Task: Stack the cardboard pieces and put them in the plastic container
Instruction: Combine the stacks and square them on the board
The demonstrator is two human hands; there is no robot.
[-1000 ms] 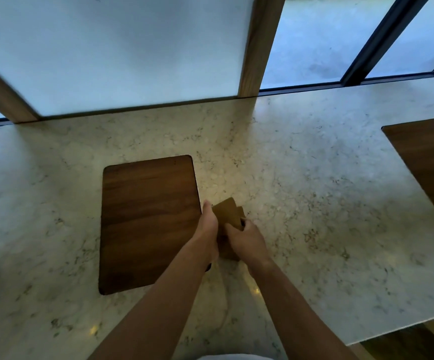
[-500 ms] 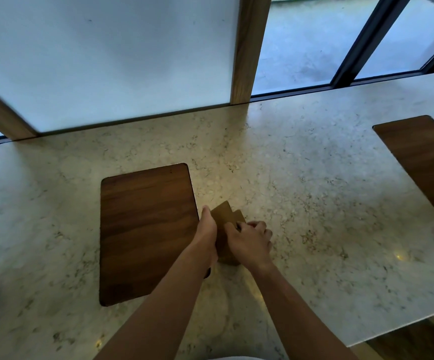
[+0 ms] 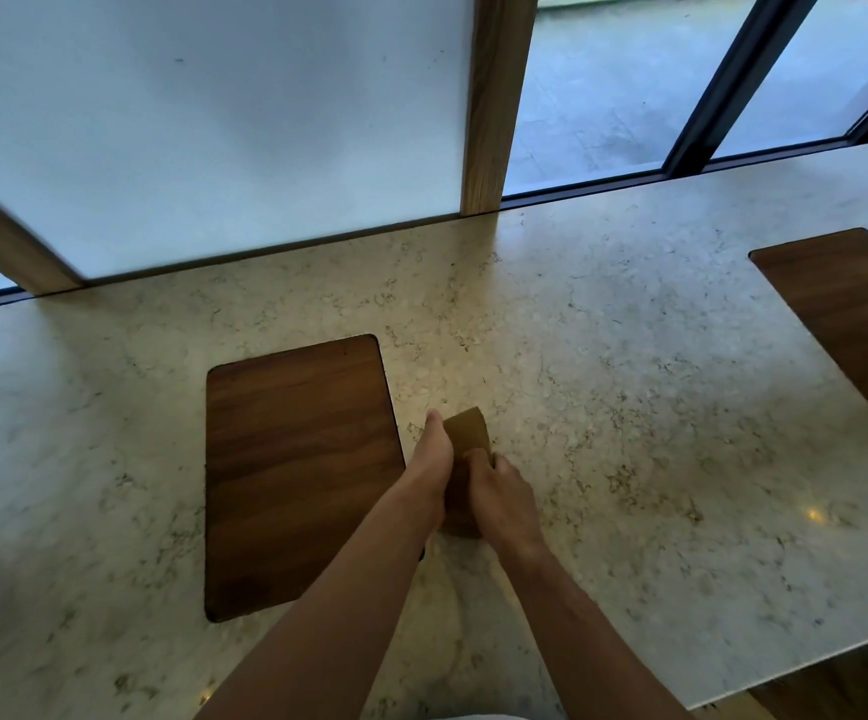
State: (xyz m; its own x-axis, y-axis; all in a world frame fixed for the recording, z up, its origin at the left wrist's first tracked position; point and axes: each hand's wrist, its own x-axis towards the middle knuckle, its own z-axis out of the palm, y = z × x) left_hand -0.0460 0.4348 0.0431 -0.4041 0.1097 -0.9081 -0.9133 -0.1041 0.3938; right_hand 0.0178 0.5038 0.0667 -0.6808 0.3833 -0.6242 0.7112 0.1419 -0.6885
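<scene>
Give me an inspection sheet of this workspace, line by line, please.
Surface: pale marble counter with two dark wood inlays, one left of the hands, another far right.
Job's things: cardboard pieces stacked between both hands; plastic container not seen.
Clutter: nothing seen.
Hands: left hand presses the stack's left side; right hand grips its right side.
Cables: nothing seen.
Surroundings: frosted window panel, wooden posts, dark window frame.

- Speckled stone counter (image 3: pixel 603 407) with two dark wood insets (image 3: pixel 297 470) (image 3: pixel 852 314).
- Frosted panel (image 3: pixel 203 122), wood posts (image 3: pixel 494 96), window (image 3: pixel 624 85) behind.
</scene>
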